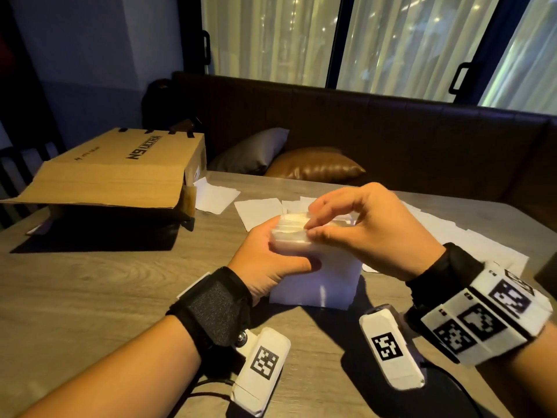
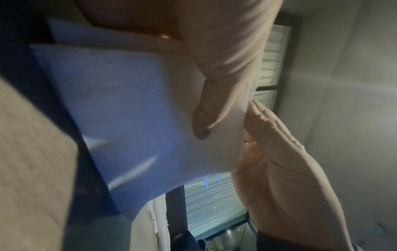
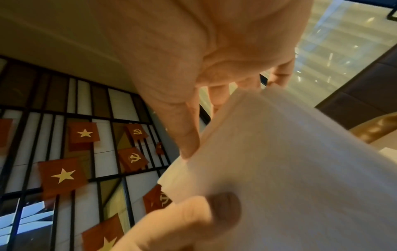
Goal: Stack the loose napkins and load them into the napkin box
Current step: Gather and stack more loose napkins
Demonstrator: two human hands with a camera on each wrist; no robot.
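Between both hands (image 1: 316,236), white napkin stack (image 1: 319,279).

A thick stack of white napkins (image 1: 313,267) stands on edge in the middle of the frame, its bottom on the wooden table. More loose white napkins (image 1: 260,211) lie flat and spread out behind it, toward the upper right.

From our right wrist we see our right hand (image 3: 214,59) above a white napkin stack (image 3: 290,169). Our thumb (image 3: 187,135) touches the stack's upper edge, fingers (image 3: 279,73) curl over its far side. Our left thumb (image 3: 182,219) presses the near face. Red flags (image 3: 62,176) hang on a barred wall behind.
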